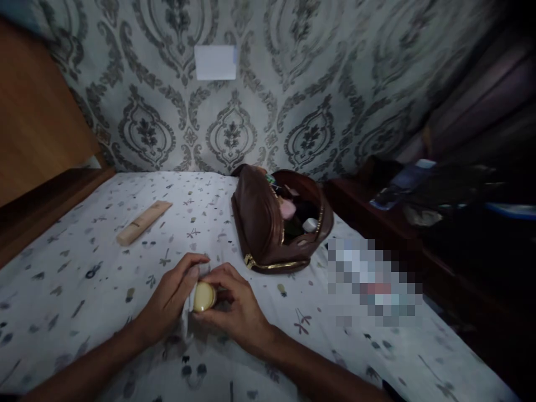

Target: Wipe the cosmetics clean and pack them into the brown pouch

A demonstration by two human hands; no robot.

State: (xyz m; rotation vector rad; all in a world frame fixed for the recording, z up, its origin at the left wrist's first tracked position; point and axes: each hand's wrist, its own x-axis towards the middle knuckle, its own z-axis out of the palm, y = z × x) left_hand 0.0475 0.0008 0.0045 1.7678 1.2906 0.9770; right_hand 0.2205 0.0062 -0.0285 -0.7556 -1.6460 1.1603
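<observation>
A small round jar with a pale yellow top (204, 296) is pinched between the thumb and fingers of my right hand (239, 304). On its left side, my left hand (171, 296) has its fingers wrapped round a thin whitish wipe or tissue (188, 312), which lies against the jar's edge. Both hands are above the patterned white sheet (167, 251). Just beyond them, to the right, stands a brown bag (262, 218) with its zip open and several small items inside. A beige tube (143, 223) lies on the sheet at the left.
Behind the sheet rises a patterned wall with a white plate (215, 62). A wooden board (42, 111) borders the left side. At the right are a blurred-out item (377, 285), a dark wooden edge (355, 204) and dark clutter.
</observation>
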